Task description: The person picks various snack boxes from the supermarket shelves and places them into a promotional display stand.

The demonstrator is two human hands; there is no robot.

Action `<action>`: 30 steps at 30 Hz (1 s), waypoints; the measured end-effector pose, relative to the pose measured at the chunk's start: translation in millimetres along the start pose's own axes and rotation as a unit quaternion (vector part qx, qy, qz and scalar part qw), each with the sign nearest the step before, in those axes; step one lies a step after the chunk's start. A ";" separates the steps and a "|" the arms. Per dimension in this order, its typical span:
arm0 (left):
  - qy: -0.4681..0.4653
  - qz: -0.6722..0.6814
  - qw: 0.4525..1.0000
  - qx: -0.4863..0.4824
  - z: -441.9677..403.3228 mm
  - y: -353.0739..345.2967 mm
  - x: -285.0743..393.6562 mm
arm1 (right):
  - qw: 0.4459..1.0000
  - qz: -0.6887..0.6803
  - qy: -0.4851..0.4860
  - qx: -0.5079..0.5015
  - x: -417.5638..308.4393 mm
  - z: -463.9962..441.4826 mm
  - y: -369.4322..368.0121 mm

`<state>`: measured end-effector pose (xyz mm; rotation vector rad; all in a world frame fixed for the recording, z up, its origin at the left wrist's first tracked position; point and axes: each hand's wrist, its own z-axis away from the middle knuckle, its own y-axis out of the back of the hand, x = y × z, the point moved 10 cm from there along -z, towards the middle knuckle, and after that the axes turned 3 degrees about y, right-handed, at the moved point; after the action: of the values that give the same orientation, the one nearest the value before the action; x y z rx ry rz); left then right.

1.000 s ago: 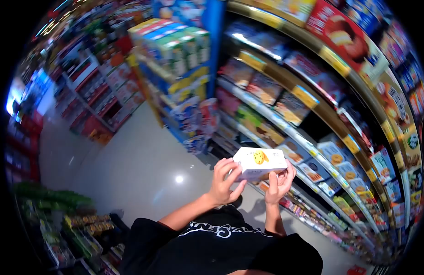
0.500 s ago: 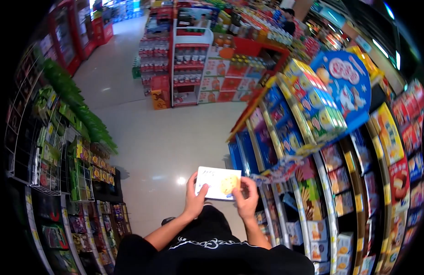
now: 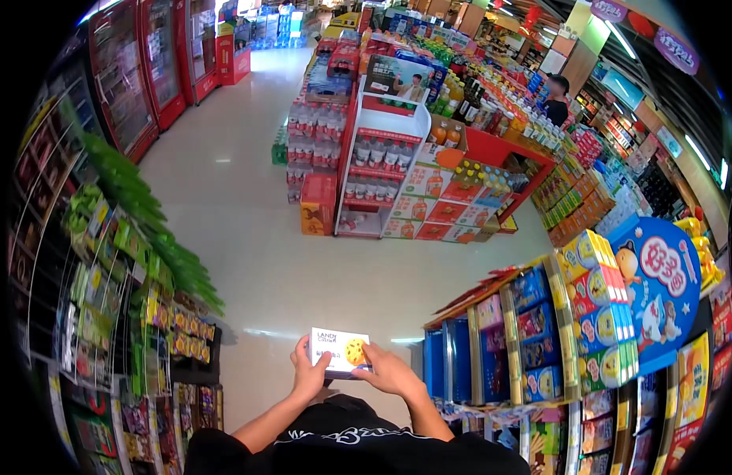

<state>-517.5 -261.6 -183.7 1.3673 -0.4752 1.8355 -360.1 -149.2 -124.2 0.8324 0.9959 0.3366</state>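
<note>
On my feed, the left hand [image 3: 308, 374] and right hand [image 3: 391, 372] hold 1 cookie box [image 3: 340, 348] in their fingers, near, above the floor [image 3: 271, 281]; contents hidden, I'd guess light, stiff, breakable: grip opposite edges.

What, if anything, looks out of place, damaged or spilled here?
Nothing stands out. The white cookie box is held between the left hand and right hand, its printed face showing no obvious damage. I see no spill on the shiny floor; its bright streaks look like reflections.
</note>
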 end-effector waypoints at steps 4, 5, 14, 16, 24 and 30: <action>-0.020 -0.023 0.999 0.011 -73.1 -13.8 35.2 | 0.995 -0.035 0.048 0.078 15.4 -58.6 51.2; -0.027 -0.028 0.999 0.013 -88.2 -16.8 45.1 | 0.996 -0.034 0.029 0.080 24.8 -70.5 60.2; -0.007 0.056 0.998 -0.018 -202.2 -77.9 52.8 | 0.993 -0.009 -0.053 0.102 79.2 -140.4 116.5; 0.003 0.038 0.997 -0.074 -235.6 -92.3 51.7 | 0.993 -0.021 -0.091 0.077 93.6 -154.9 129.0; 0.037 0.055 0.967 -0.245 -357.6 -156.9 123.6 | 0.972 -0.056 -0.180 0.140 154.6 -232.9 193.4; -0.143 -0.053 0.931 -0.332 -498.6 -226.4 211.8 | 0.932 -0.060 -0.200 0.297 195.4 -316.1 305.4</action>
<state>-683.0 301.6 -196.9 1.1433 -1.0429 1.2118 -490.0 313.4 -100.8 1.3189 0.7578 -0.2565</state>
